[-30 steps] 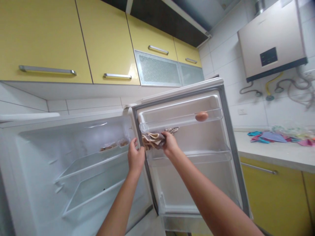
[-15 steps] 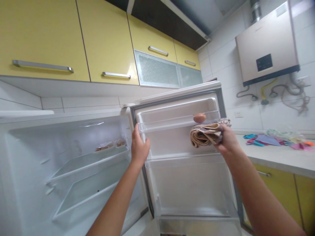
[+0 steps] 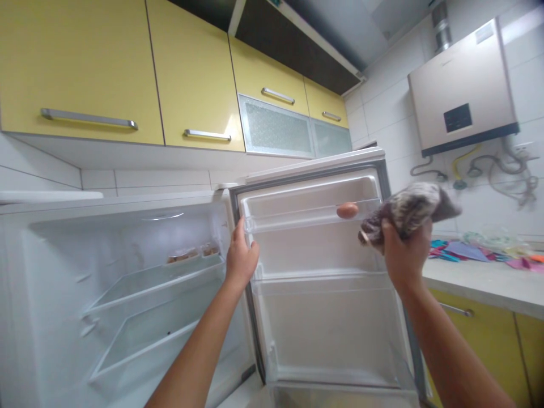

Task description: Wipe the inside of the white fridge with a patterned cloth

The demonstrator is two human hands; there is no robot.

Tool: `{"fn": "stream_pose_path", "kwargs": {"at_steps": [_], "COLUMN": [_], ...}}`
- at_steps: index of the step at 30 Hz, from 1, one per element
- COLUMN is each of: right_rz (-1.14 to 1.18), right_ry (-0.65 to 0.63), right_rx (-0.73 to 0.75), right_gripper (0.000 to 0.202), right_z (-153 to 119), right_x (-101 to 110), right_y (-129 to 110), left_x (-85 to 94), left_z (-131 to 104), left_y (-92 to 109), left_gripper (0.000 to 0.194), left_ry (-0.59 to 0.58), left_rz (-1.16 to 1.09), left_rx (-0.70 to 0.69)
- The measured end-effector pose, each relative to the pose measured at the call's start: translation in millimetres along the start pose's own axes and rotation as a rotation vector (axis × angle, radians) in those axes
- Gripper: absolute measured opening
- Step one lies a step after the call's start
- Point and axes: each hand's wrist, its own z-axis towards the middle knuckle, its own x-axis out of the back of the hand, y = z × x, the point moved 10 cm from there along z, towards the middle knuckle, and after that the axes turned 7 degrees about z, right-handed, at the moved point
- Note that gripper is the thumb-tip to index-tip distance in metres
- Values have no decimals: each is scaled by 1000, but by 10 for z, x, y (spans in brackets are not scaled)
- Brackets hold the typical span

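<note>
Right hand (image 3: 406, 252) clasps a bunched brown-and-white patterned cloth (image 3: 415, 207); left of that hand, an oval brown egg (image 3: 347, 210) sits in a clear plastic door shelf (image 3: 297, 219). Farther left, the left hand (image 3: 241, 258) is at the shelf's end, grip unclear. A careless cloth sweep could dislodge the egg. Half a second ago, the cloth was below it.
</note>
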Motion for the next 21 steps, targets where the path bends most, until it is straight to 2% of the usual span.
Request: {"fn": "stream_pose_path", "kwargs": {"at_steps": [2, 5, 9, 12, 14, 17, 21], "right_rz": [-68, -152, -171, -96, -55, -47, -62], "right_ry": [-46, -267, -599, -764, -830, -870, -897], "right_rx": [182, 390, 574, 702, 764, 800, 815], "right_gripper": [24, 20, 28, 33, 34, 38, 58], "right_z": [19, -147, -680, -1097, -1279, -1358, -1265], "right_x": [-133, -609, -1393, -1892, -2140, -2350, -2361], "right_y": [-226, -522, -918, -1313, -1555, -1788, -1892], "left_x": [0, -28, -131, -199, -193, -139, -49], "left_z": [18, 48, 34, -25, -57, -72, -28], "left_y": [-14, -73, -169, -183, -203, -276, -290], "left_gripper": [76, 78, 88, 91, 88, 81, 74], "left_ry": [-18, -55, -133, -189, -189, -159, -119], "left_rz": [-4, -93, -357, -553, -664, -751, -701], "left_rx": [2, 29, 126, 197, 246, 310, 269]}}
